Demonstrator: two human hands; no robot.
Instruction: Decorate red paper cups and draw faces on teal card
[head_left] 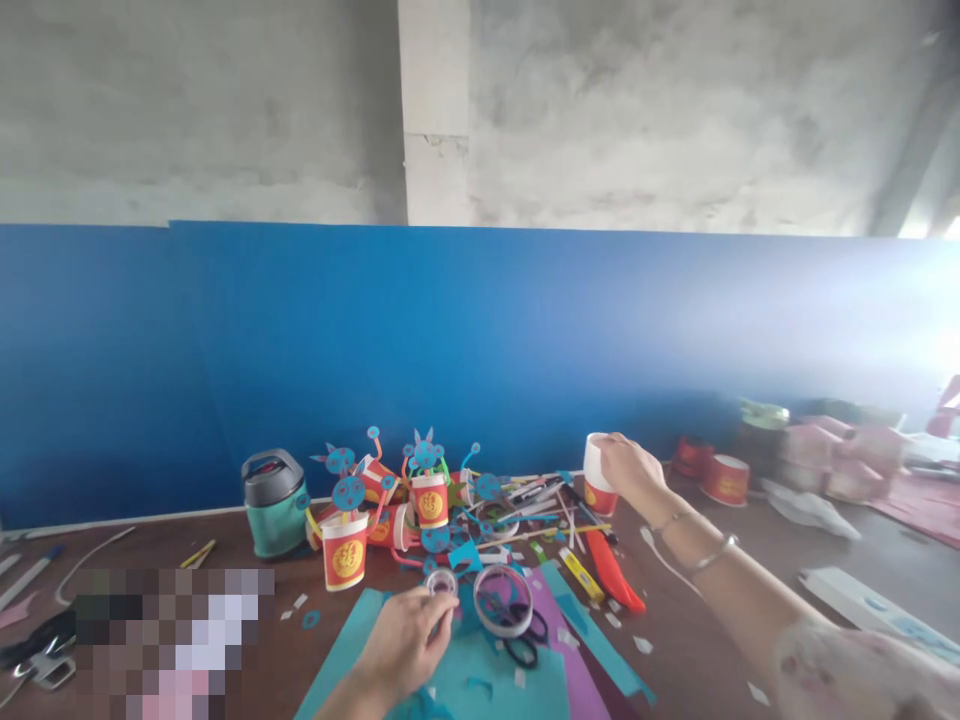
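At 6 o'clock, nearest the camera, the teal sheet (541,685) spreads under the left hand (405,645). That hand is half curled, thumb and forefinger drawn close together at the edge of the small roll (441,582); whether they pinch it, I cannot tell. Toward 4 o'clock, the right hand (632,468) is closed on the white upper part of the red-and-white cup (600,495), its fingertips mostly hidden. The big roll (480,612) lies right of the small one, with the scissors (521,650) beside and partly behind it, their blades hard to make out. The right sleeve (855,675) is cut off at 4 o'clock, and a pixelated patch hides part of the table (232,540) at 8 o'clock.
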